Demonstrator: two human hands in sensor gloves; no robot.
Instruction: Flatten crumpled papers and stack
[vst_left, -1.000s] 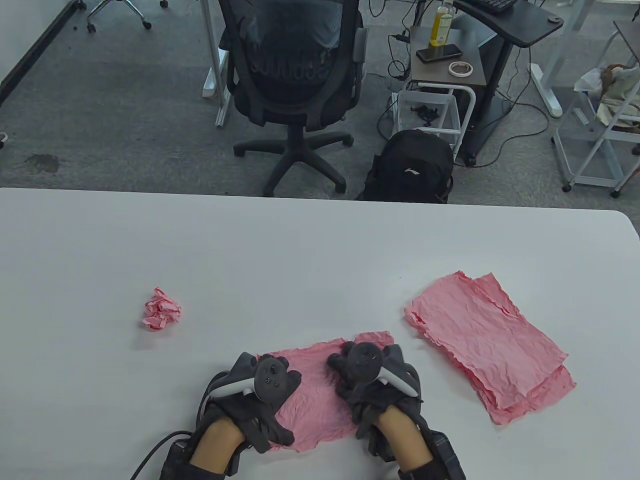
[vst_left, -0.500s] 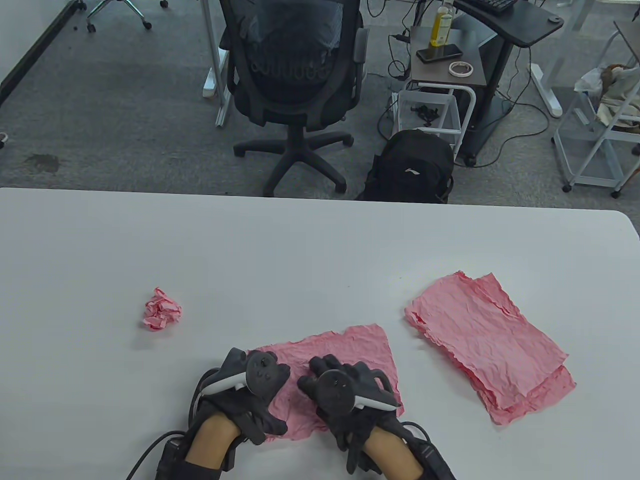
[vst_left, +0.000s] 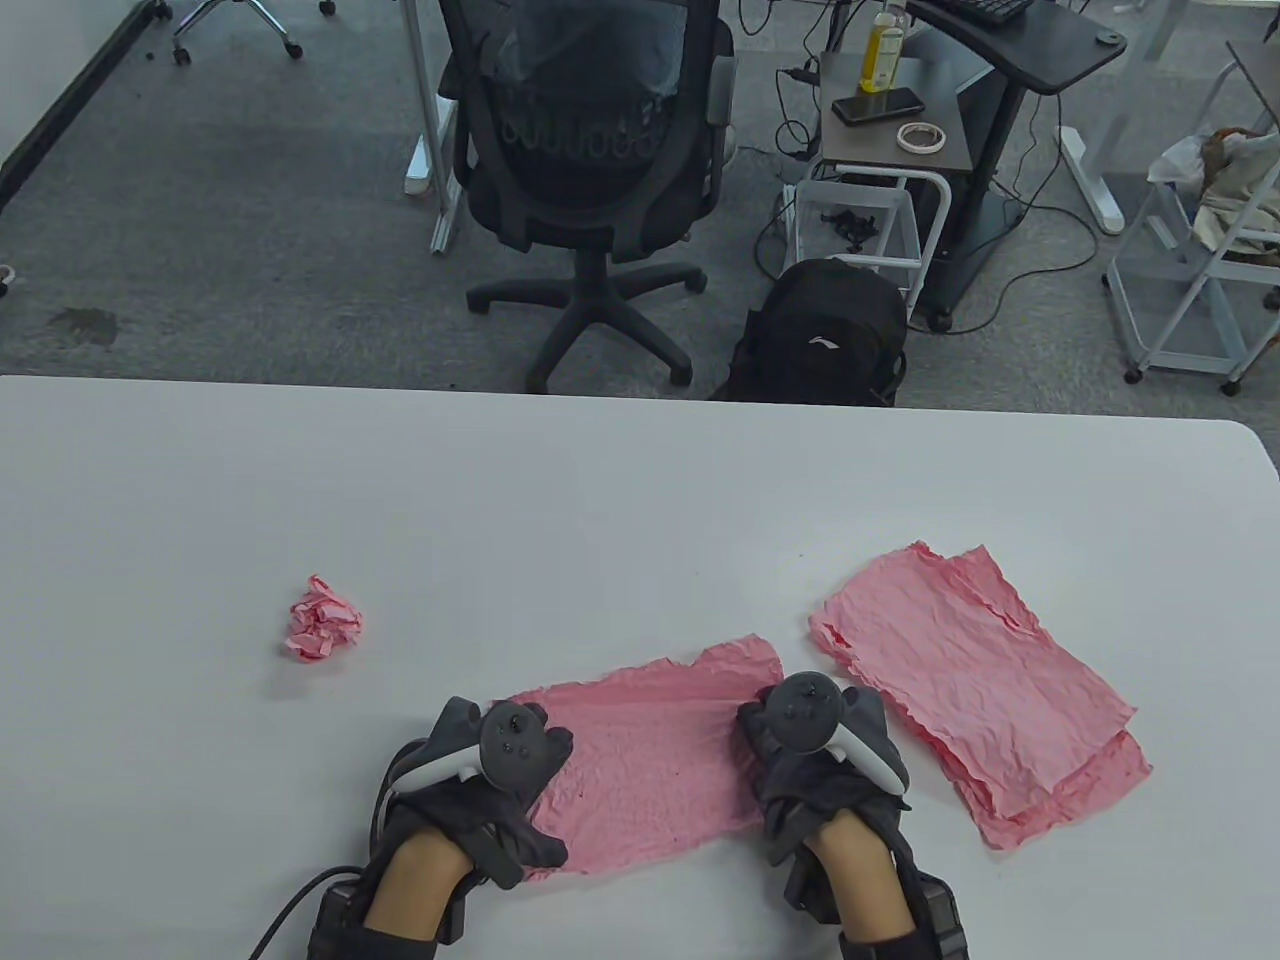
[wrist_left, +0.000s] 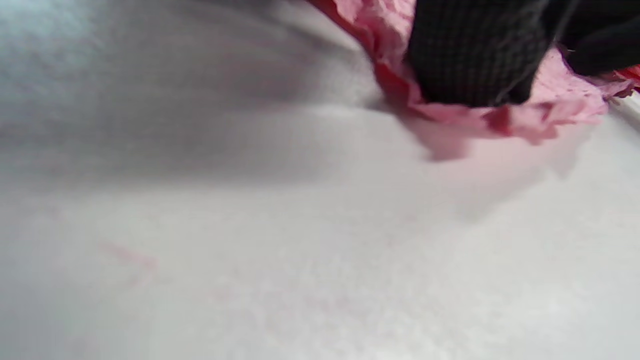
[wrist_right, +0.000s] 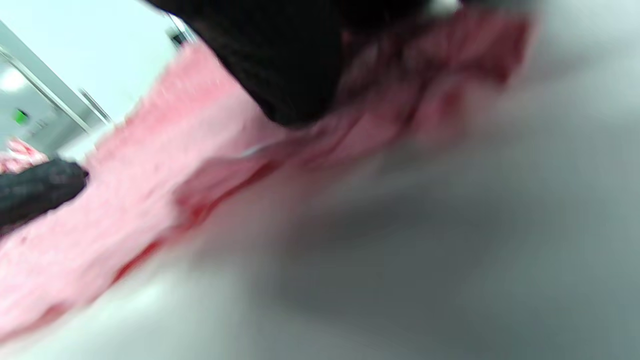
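A pink paper sheet (vst_left: 650, 760) lies spread on the white table (vst_left: 600, 500) near the front edge. My left hand (vst_left: 495, 775) presses flat on its left end; the left wrist view shows a gloved finger (wrist_left: 475, 55) on the crinkled pink edge (wrist_left: 530, 120). My right hand (vst_left: 815, 760) presses on the sheet's right end; its wrist view, blurred, shows a finger (wrist_right: 285, 65) on the pink paper (wrist_right: 150, 190). A stack of flattened pink sheets (vst_left: 975, 690) lies to the right. A crumpled pink ball (vst_left: 323, 620) sits to the left.
An office chair (vst_left: 590, 170) and a black backpack (vst_left: 825, 335) stand on the floor beyond the table's far edge. A side table (vst_left: 890, 110) with a bottle, phone and tape roll stands further back.
My right hand slid from the sheet's middle to its right end, stretching the paper out longer and flatter. My left hand stayed on the left end, shifting slightly left.
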